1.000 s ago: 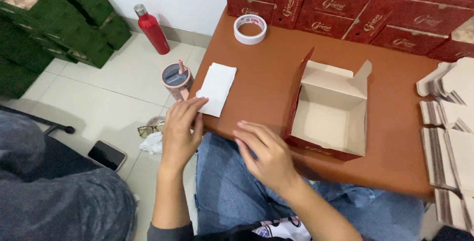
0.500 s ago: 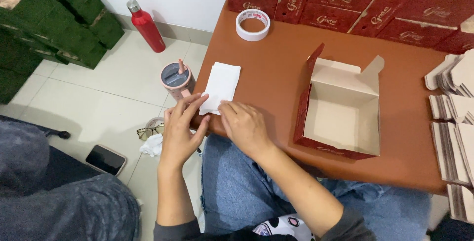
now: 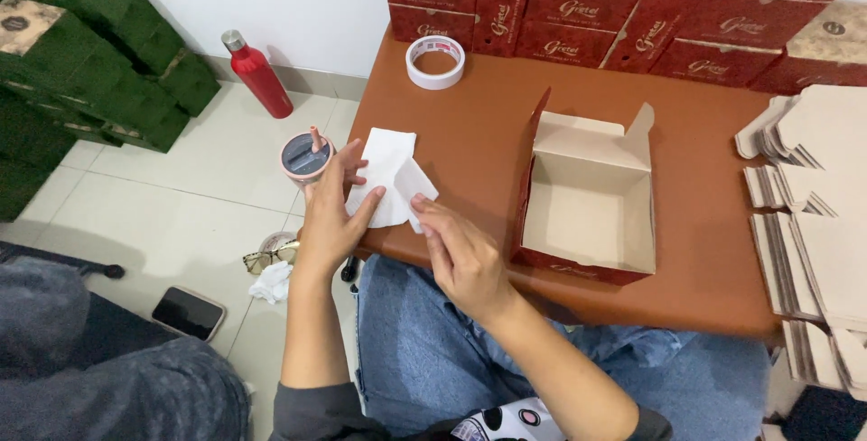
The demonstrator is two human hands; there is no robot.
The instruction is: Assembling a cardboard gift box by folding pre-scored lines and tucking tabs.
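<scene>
Two hands (image 3: 397,224) pinching white tissue (image 3: 390,175), open red box (image 3: 589,197) beside

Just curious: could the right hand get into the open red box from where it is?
Probably yes: the right hand sits beside the open red box, whose top is open, with only bare table between.

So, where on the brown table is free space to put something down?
Bare table lies between the tape roll, the white paper and the open box. Another strip runs right of the box. The far right edge is crowded with flat cartons.
</scene>
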